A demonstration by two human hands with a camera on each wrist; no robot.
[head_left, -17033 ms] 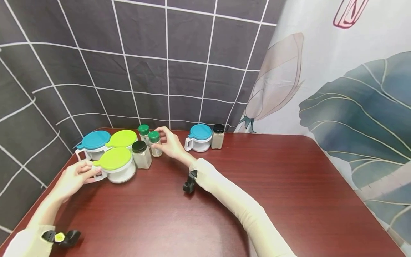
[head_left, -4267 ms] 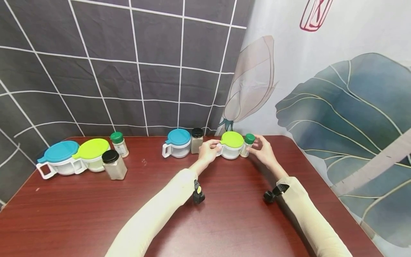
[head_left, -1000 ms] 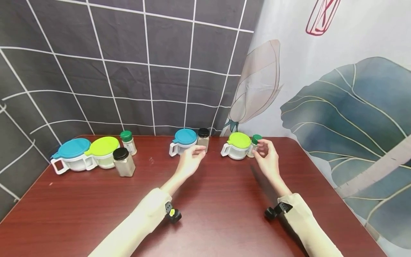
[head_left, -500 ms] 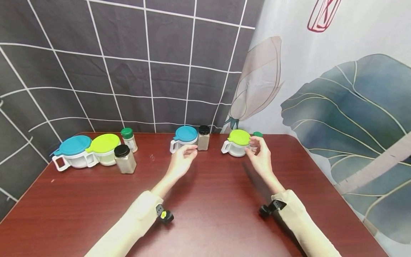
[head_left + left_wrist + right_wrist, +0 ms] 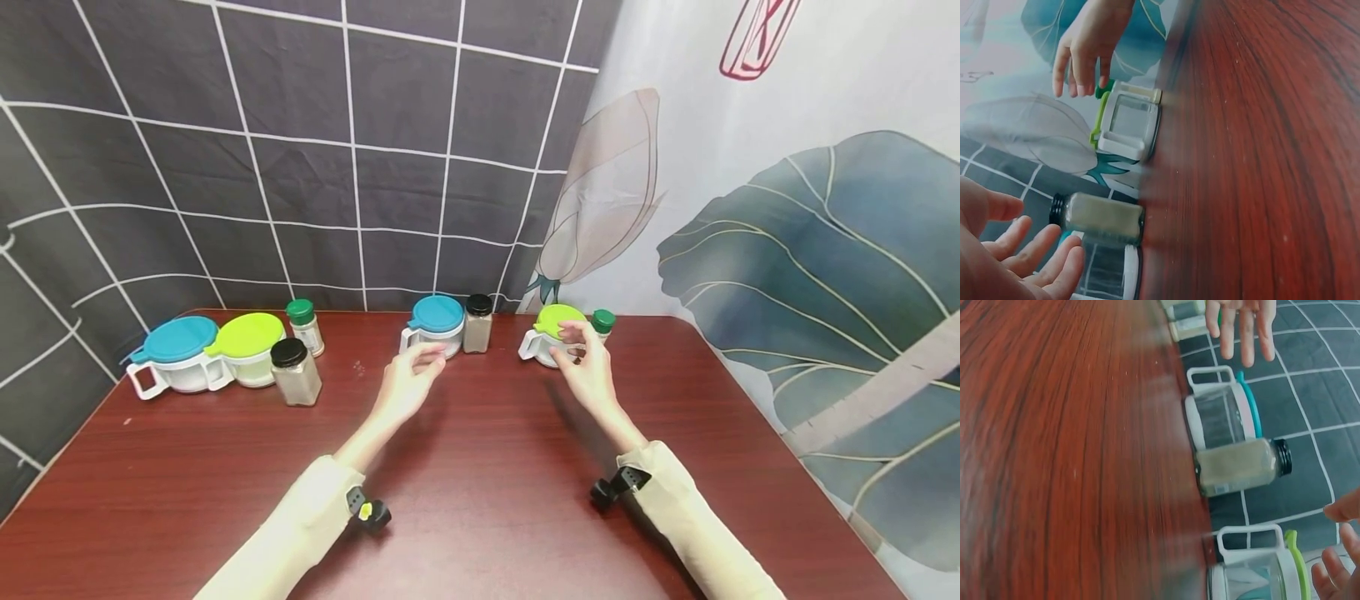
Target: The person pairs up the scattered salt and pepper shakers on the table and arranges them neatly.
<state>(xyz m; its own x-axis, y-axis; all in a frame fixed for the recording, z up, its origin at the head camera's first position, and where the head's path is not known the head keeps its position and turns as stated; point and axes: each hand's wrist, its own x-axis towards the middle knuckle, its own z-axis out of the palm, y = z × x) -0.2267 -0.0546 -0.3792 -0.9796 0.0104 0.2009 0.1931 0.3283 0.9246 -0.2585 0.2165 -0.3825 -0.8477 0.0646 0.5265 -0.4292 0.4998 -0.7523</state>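
My left hand (image 5: 407, 385) hovers, fingers loosely bent and holding nothing, in front of the blue-lidded white pot (image 5: 437, 315) and the black-capped jar (image 5: 477, 323) beside it. In the head view my right hand (image 5: 588, 371) overlaps the green-lidded pot (image 5: 542, 350); its fingers are loosely bent round nothing. A green-capped shaker (image 5: 603, 322) stands just right of that pot, partly hidden by the hand. In the right wrist view the black-capped jar (image 5: 1238, 467) stands against the blue-lidded pot (image 5: 1219, 419), and the green-lidded pot (image 5: 1257, 575) stands apart from them.
At the table's back left stand another blue-lidded pot (image 5: 180, 340), a green-lidded pot (image 5: 250, 337), a green-capped shaker (image 5: 306, 329) and a black-capped jar (image 5: 297, 373). Gridded dark cloth (image 5: 405, 192) and a floral curtain (image 5: 750, 167) hang behind the red-brown table (image 5: 480, 500).
Over the last second both hands have drawn left and slightly toward me, my right leaving the green-capped shaker. Earlier, a green-lidded pot and a green-capped shaker went from the left group to the right.
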